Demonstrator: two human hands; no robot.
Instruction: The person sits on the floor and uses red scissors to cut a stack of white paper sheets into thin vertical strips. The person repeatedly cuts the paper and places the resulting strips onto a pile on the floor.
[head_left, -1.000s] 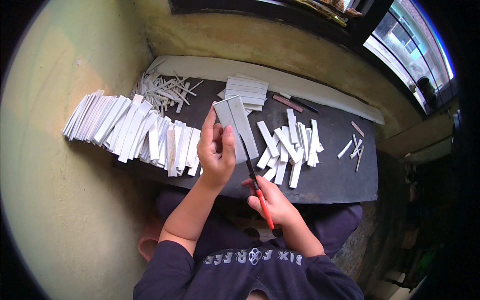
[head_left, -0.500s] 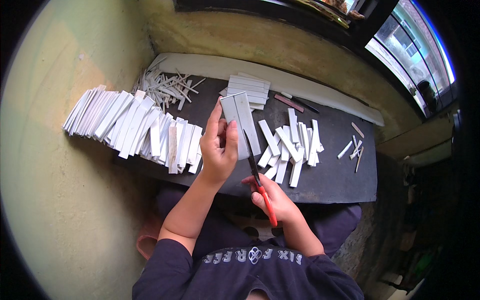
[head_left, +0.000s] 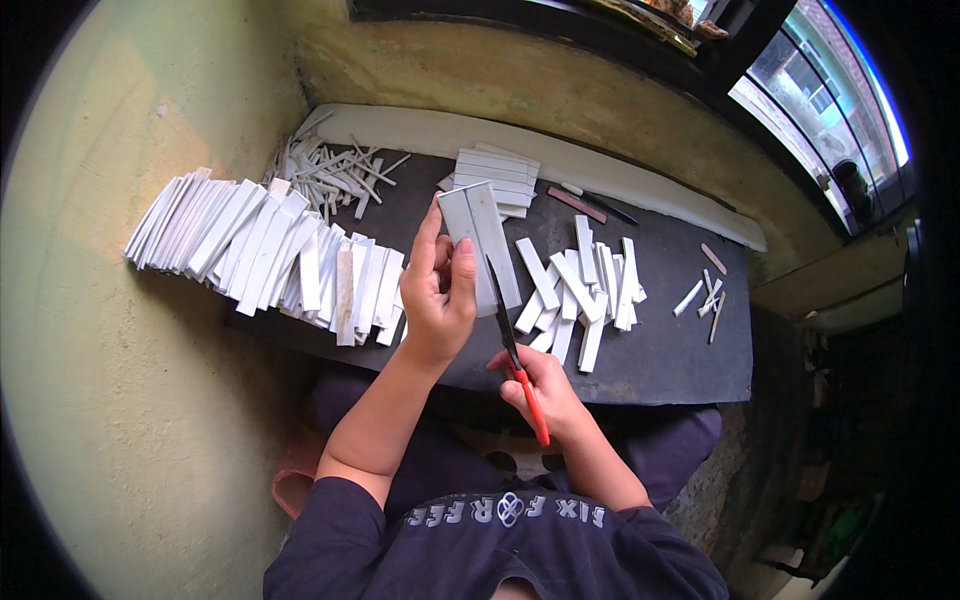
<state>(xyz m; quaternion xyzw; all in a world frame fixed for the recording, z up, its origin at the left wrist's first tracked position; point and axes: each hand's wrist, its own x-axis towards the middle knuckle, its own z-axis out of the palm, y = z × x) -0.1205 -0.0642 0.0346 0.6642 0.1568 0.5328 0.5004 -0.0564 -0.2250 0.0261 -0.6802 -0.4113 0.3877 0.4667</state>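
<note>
My left hand (head_left: 438,290) holds a white rectangular card strip (head_left: 480,240) upright over the dark board (head_left: 660,350), thumb pressed on its face. My right hand (head_left: 540,390) grips red-handled scissors (head_left: 515,355), their dark blades reaching up along the strip's right edge. Just right of the scissors lies a loose pile of narrow cut white strips (head_left: 580,285).
A long fanned row of white strips (head_left: 270,250) lies at the left of the board. Thin offcuts (head_left: 335,170) are heaped at the back left, next to a stack of white sheets (head_left: 495,175). A few small pieces (head_left: 705,295) lie at the right. A window is at the top right.
The left hand has shifted the held strip slightly, and the scissors blades have moved up along its right edge.
</note>
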